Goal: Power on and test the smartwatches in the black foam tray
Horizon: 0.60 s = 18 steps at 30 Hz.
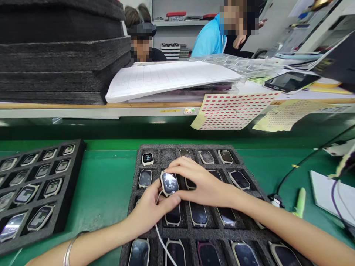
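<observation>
Over a dark foam tray (185,234), both hands hold one smartwatch (169,183) without a strap, its screen lit with a dial. My left hand (151,208) grips it from below and the left, thumb at its lower edge. From the right, my right hand (198,181) closes fingers and thumb on its upper and lower edges. A white cable (162,238) runs from behind the watch down across the tray. Around the hands, more watch bodies sit in the foam slots, among them a lit watch (148,159) at the back left and a purple-framed watch (208,254) in front.
Another foam tray (70,184) of watches lies to the left on the green table. Black foam stacks (63,55), papers (172,79) and a phone (292,81) occupy the shelf. A black cable (288,177) and green pen-like object (300,201) are right. Two people sit beyond.
</observation>
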### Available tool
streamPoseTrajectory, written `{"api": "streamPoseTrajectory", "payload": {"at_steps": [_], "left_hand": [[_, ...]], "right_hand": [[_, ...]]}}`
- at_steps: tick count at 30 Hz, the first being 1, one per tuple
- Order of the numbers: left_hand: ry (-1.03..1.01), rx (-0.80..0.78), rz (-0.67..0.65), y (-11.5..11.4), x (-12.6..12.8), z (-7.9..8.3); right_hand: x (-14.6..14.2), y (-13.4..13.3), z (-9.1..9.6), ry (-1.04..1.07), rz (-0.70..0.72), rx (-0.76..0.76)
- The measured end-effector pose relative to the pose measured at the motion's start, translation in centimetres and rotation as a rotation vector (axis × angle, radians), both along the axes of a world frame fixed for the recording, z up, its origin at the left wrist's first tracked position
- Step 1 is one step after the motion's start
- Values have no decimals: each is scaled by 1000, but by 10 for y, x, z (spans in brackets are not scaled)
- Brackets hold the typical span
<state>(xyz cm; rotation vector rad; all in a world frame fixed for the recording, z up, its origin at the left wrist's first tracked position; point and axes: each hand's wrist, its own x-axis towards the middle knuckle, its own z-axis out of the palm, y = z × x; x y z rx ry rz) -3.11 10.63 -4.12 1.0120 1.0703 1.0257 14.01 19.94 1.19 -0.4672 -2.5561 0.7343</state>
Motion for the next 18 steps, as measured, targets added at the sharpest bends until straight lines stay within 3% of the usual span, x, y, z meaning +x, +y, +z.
{"api": "streamPoseTrajectory", "payload": {"at_steps": [3,5,8,15,18], "left_hand": [[37,13,-79,1,0,-7],[43,7,-83,0,1,-10],[43,-4,-81,-1,1,-9],[48,-24,-103,-1,4,9],[0,-58,-112,4,12,14]], "right_hand": [[-5,27,-7,71,-135,-16],[-10,42,-16,-64,-238,104],[-13,52,-25,-196,-238,152],[19,63,0,-487,-294,200],[24,69,-3,-523,-286,175]]}}
